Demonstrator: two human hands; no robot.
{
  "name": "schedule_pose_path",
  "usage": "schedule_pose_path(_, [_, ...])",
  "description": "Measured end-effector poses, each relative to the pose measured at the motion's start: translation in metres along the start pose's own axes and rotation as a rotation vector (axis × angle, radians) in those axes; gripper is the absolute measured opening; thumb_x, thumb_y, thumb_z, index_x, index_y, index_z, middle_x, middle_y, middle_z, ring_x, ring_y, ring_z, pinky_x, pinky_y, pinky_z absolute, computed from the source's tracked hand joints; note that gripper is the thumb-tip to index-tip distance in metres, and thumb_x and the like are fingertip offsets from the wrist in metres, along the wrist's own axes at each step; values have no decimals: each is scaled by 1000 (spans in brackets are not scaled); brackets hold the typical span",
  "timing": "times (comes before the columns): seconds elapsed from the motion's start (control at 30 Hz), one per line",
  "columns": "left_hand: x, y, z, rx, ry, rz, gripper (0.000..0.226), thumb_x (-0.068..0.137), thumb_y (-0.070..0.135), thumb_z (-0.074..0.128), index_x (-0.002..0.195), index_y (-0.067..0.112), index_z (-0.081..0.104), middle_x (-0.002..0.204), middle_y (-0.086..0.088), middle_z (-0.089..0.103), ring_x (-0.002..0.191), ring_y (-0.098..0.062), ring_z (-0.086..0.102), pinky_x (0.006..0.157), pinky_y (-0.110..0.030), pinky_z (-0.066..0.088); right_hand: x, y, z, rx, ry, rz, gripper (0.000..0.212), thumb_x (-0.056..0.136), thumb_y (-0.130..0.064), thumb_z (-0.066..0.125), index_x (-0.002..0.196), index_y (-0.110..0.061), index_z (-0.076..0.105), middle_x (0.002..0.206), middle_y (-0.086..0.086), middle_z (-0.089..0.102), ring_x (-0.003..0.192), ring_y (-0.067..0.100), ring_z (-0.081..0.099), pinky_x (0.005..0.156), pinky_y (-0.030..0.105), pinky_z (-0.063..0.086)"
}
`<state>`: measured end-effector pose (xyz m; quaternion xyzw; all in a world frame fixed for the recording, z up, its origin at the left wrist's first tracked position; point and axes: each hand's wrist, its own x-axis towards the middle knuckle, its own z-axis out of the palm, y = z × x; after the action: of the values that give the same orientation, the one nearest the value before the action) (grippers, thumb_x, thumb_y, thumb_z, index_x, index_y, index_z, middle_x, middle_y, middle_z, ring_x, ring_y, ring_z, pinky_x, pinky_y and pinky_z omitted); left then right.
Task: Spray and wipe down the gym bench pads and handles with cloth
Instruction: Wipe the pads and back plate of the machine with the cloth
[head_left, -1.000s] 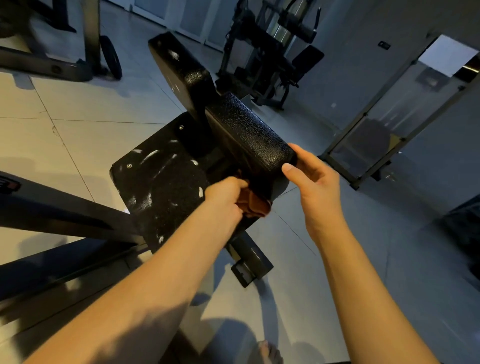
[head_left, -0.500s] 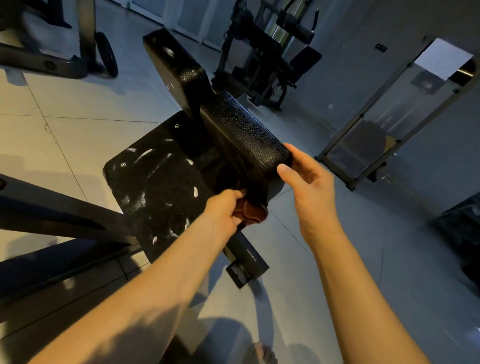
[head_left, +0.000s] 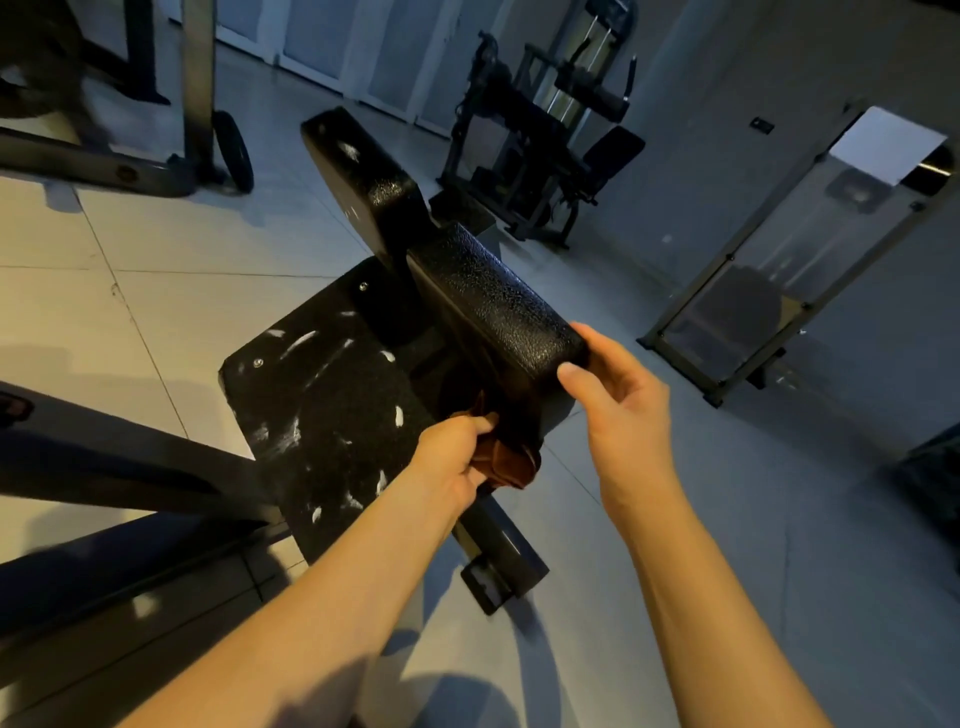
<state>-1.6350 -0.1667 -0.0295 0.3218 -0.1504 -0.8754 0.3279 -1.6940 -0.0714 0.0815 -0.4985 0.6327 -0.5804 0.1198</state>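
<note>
A black textured bench pad (head_left: 493, 306) runs from the middle of the view toward me. My right hand (head_left: 613, 395) holds its near end, thumb on the corner, fingers round the far side. My left hand (head_left: 454, 460) grips a bunched brown cloth (head_left: 511, 465) and presses it against the pad's near underside. A second black pad (head_left: 363, 176) stands tilted behind it. No spray bottle is in view.
A black footplate (head_left: 322, 415) with white scuffs lies under the pad on the left. A dark frame beam (head_left: 114, 457) crosses the lower left. A base foot (head_left: 498, 566) sticks out below. Another machine (head_left: 540, 150) and a metal rack (head_left: 769, 291) stand behind.
My left hand with the cloth has slid a little lower along the pad's near underside. My right hand keeps its hold on the pad's end.
</note>
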Motion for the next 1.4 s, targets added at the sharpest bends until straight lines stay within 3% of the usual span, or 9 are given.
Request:
schedule_pose_path(0.17, [-11,64,0,-5,43,97,10,90,0,60,94,8,65,76,-9,70,70,-23,68,65,-36,59,3,2,2,0,22,-6,38,93,5,62,121,-18,71,111,-8,75,107,2,67,91,18,53])
schedule_pose_path(0.3, [-25,102,-16,-38,-17,196,24,85,9,67,109,11,67,103,-13,75,92,-26,75,72,-42,64,4,3,5,-19,40,-13,38,92,4,62,119,-21,73,111,-7,75,108,3,67,97,22,53])
schedule_pose_path(0.53, [-4,35,-2,80,95,114,28,89,1,69,118,4,67,84,-8,71,58,-16,70,45,-28,55,3,1,4,9,40,8,38,91,6,61,121,-15,73,106,-10,75,102,-2,67,86,14,52])
schedule_pose_path(0.9, [-70,121,-4,14,99,473,16,83,17,71,97,13,65,90,-6,72,80,-20,73,55,-30,59,4,0,7,4,62,-10,39,90,7,61,118,-17,73,105,-8,74,99,-5,66,85,11,50])
schedule_pose_path(1.0, [-61,97,-8,62,235,430,15,81,13,75,94,13,67,82,-4,72,68,-19,71,55,-32,59,2,-3,7,10,59,14,39,91,7,60,116,-20,73,102,-12,73,93,-9,66,79,8,49])
schedule_pose_path(1.07, [-52,70,-10,125,262,380,10,82,7,74,85,13,67,79,-6,71,69,-20,69,70,-39,62,2,-2,6,7,53,19,39,91,6,61,118,-19,74,105,-10,74,97,-6,67,81,10,50])
schedule_pose_path(1.13, [-46,50,-7,190,215,350,15,83,2,74,76,14,68,71,-6,71,68,-22,69,77,-42,59,2,-1,5,-21,52,14,38,92,3,61,120,-20,74,108,-10,74,101,-4,66,83,11,51])
schedule_pose_path(1.27, [-49,49,6,222,94,282,13,84,0,72,84,12,72,71,-5,74,61,-18,71,56,-31,59,2,0,6,-32,54,-4,38,93,4,60,124,-14,72,111,-5,73,101,-5,66,84,11,51])
schedule_pose_path(1.4, [-65,78,-5,146,41,282,9,80,8,69,87,13,68,78,-6,71,63,-21,68,68,-36,60,4,1,7,-16,70,-3,38,91,6,60,121,-14,73,109,-5,73,102,-2,66,87,14,51])
